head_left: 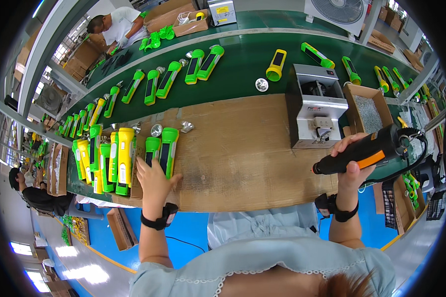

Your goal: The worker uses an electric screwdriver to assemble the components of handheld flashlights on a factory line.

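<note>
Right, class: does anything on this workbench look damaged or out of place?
The cardboard sheet bears a dark, smudged patch to the right of the left hand, unlike the paler brown around it; possibly wear or dirt.

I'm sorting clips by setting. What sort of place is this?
Probably a factory assembly workshop: flashlight bodies stand and lie in rows along a long green worktop, and the right hand grips a black power tool.

A cardboard sheet [243, 158] lies mid-frame on a worktop [240, 74]. Clustered flashlights [126, 161] stand on its left, beside the left hand [155, 182]; right of centre, a machine [302, 121] adjoins a box [352, 111], behind the right hand's [356, 177] power tool [354, 157].
</note>
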`<action>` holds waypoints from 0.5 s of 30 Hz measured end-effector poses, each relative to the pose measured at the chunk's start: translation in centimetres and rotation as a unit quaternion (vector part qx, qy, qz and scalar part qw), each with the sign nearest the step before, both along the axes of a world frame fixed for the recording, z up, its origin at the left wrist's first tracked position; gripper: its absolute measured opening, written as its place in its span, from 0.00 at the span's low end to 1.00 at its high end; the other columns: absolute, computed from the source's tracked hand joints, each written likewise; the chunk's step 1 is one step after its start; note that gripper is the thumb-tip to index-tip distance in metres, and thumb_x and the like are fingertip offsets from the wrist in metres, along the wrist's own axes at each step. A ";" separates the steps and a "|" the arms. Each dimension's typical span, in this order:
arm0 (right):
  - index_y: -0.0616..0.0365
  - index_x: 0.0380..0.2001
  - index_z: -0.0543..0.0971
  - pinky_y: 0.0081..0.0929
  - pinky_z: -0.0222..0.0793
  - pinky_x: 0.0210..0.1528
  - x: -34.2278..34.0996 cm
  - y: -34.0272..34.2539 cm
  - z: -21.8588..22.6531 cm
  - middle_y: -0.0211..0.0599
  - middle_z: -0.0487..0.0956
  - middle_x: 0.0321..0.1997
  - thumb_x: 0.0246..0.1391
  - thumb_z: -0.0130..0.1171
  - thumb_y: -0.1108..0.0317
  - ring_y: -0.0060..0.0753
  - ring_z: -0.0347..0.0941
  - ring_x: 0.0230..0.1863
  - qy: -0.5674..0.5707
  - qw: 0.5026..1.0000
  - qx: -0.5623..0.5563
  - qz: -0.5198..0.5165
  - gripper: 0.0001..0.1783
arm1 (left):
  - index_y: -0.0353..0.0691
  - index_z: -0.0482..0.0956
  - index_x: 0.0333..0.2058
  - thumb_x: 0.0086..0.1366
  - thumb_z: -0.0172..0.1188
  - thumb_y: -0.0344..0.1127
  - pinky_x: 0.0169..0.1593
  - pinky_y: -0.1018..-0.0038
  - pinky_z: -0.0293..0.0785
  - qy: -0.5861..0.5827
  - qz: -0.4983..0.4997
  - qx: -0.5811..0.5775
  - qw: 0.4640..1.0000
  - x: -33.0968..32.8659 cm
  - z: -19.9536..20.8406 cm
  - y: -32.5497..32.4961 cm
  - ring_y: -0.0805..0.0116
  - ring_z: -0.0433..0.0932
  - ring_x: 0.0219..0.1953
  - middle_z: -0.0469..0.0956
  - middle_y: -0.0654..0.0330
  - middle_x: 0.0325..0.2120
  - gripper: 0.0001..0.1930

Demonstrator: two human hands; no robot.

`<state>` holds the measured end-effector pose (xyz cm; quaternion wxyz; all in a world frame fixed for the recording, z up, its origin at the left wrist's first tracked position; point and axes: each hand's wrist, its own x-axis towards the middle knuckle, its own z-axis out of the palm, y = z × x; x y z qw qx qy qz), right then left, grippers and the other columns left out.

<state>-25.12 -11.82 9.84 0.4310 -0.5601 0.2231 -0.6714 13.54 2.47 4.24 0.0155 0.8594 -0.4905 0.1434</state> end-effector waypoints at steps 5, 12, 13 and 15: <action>0.65 0.40 0.66 0.24 0.70 0.29 -1.0 -0.9 0.3 0.39 0.71 0.28 0.38 0.70 0.55 0.30 0.71 0.27 -0.028 1.000 -0.008 -0.005 0.33 | 0.43 0.67 0.51 0.47 0.66 0.50 0.49 0.54 0.67 0.158 -0.109 0.015 0.981 -2.3 2.6 -15.6 0.40 0.68 0.46 0.59 0.35 0.51 0.33; 0.63 0.39 0.66 0.22 0.69 0.27 -1.4 -0.5 0.3 0.38 0.72 0.27 0.33 0.74 0.60 0.28 0.72 0.27 -0.020 1.000 0.013 0.004 0.34 | 0.55 0.67 0.53 0.47 0.61 0.62 0.50 0.52 0.66 0.192 0.106 -0.032 0.975 3.5 -4.1 -33.9 0.42 0.65 0.52 0.61 0.38 0.50 0.35; 0.63 0.39 0.66 0.21 0.69 0.27 -1.7 -0.1 -0.1 0.38 0.72 0.27 0.32 0.74 0.61 0.28 0.72 0.26 -0.033 0.999 0.012 -0.001 0.34 | 0.56 0.67 0.53 0.47 0.61 0.63 0.49 0.53 0.66 0.177 0.094 -0.022 0.979 3.4 -3.8 -33.9 0.42 0.66 0.51 0.62 0.38 0.49 0.35; 0.64 0.40 0.66 0.21 0.68 0.26 -2.4 0.0 -0.1 0.37 0.72 0.26 0.32 0.75 0.62 0.28 0.72 0.26 -0.039 0.999 0.008 -0.005 0.34 | 0.55 0.67 0.53 0.47 0.61 0.62 0.49 0.57 0.69 0.161 0.087 0.001 0.983 2.4 -3.7 -34.2 0.43 0.67 0.50 0.62 0.38 0.49 0.36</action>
